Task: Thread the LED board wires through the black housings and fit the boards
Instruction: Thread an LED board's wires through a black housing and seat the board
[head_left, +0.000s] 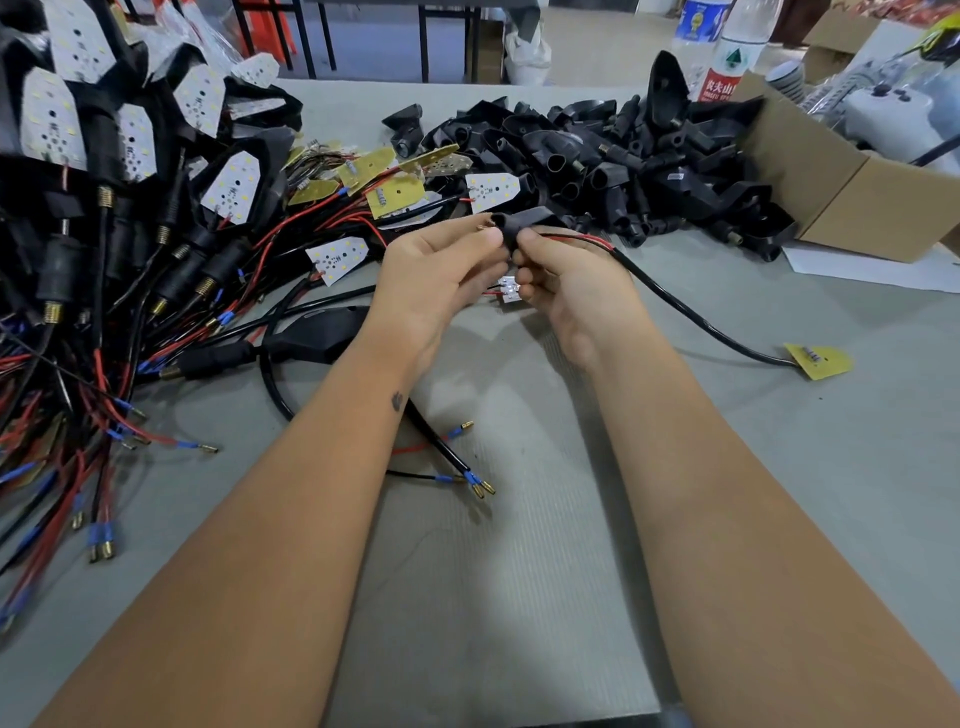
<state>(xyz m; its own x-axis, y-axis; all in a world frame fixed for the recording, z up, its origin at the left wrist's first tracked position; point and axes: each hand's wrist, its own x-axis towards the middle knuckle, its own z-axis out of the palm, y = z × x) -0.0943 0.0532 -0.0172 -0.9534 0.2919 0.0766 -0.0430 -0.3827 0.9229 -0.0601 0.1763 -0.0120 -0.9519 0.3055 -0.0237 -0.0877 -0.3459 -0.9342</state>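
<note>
At centre frame I have both hands raised just above the grey counter (519, 571), working one black housing (524, 218) between them. My left hand (436, 280) pinches the housing's near end with thumb and curled fingers; my right hand (566, 286) grips its other side, fingers folded round it. A black cable (691, 317) with red and black wires leaves the housing at the top of my right hand and runs down to the right, ending at a yellow board (818, 361) lying flat on the counter at right of centre. A small white connector (508, 289) shows in the gap between my hands; I cannot tell which hand holds it.

Upper left, a heap of finished units (104, 171) with white LED faces trails red and black leads (78, 441) toward the lower left. Loose boards (384, 182), yellow side up, lie above my hands. A pile of empty housings (649, 166) fills the upper right, beside a cardboard box (852, 192). Two bottles (727, 47) stand at the top edge. One more fitted unit (311, 338) lies just left of my left wrist.
</note>
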